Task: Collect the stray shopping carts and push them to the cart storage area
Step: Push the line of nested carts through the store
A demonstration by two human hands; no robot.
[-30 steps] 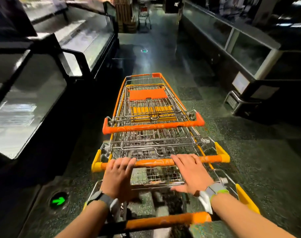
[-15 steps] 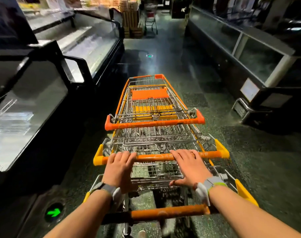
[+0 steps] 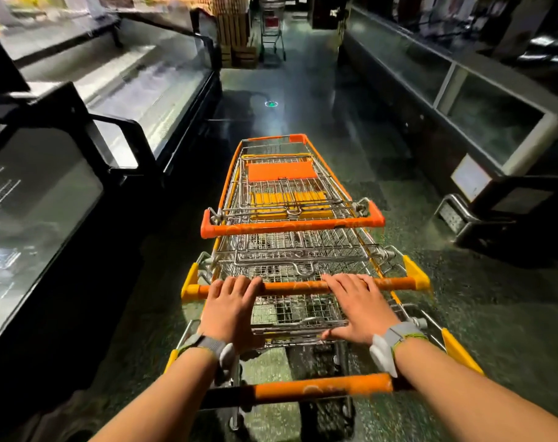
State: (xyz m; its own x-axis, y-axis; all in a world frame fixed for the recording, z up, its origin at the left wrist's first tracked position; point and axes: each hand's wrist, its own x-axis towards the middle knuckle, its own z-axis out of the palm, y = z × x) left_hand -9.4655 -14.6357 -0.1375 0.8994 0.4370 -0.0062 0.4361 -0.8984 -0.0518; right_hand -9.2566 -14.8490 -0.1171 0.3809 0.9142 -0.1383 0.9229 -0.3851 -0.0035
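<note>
Three nested shopping carts [image 3: 290, 237] form a train running down the aisle, and both hands rest on the orange handle of the middle cart [image 3: 306, 286], while the nearest cart's handle [image 3: 319, 386] sits below the forearms. The left hand [image 3: 229, 311] lies over the bar with its fingers draped across it; the right hand [image 3: 360, 309] does the same, fingers laid forward and the thumb tucked beneath, so each grip is a loose wrap, not a tight clench. Compared with a second ago, the freezer cases on the left [image 3: 150, 90] and right [image 3: 462, 100] have slid nearer, and the lone cart at the far end [image 3: 272, 30] looms larger. So the train is rolling forward, likely toward that stray cart, with the storage area not yet visible.
</note>
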